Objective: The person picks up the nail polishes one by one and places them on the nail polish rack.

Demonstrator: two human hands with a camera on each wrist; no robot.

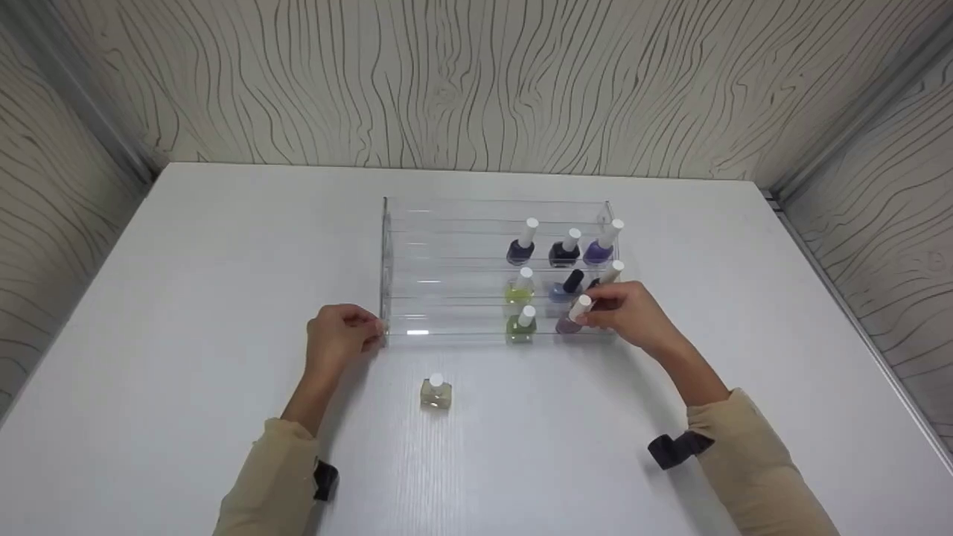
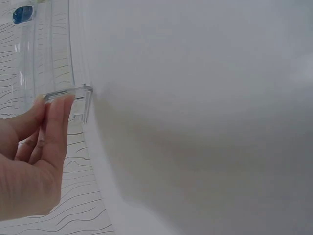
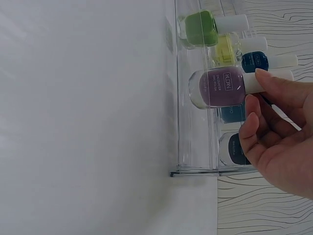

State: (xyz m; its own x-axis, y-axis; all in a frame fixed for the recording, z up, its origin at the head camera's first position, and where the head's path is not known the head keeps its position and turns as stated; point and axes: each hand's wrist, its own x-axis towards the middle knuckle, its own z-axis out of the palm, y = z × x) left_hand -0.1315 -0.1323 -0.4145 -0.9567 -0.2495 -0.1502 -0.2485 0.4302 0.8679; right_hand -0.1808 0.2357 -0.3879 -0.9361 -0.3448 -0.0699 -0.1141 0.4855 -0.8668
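With thumb and fingers, my right hand [image 1: 633,316] pinches the white cap of a mauve nail polish bottle [image 3: 222,87] at the front tier of a clear acrylic rack [image 1: 384,260]. Left of that bottle, a green nail polish [image 1: 521,327] stands on the same tier. One tier up are a yellow polish [image 1: 519,292], a blue polish with a black cap [image 1: 563,290], and a dark polish [image 3: 239,148] partly hidden by my right fingers. My left hand [image 1: 339,335] grips the rack's front left corner; in the left wrist view its fingertips hold the clear side panel [image 2: 68,92].
Two dark polishes [image 1: 520,251] and a violet one [image 1: 598,251] stand on a higher tier at the right. A pale yellowish bottle with a white cap [image 1: 435,394] is on the white table [image 1: 223,260] before the rack. Wood-patterned panels [image 1: 461,89] surround the table.
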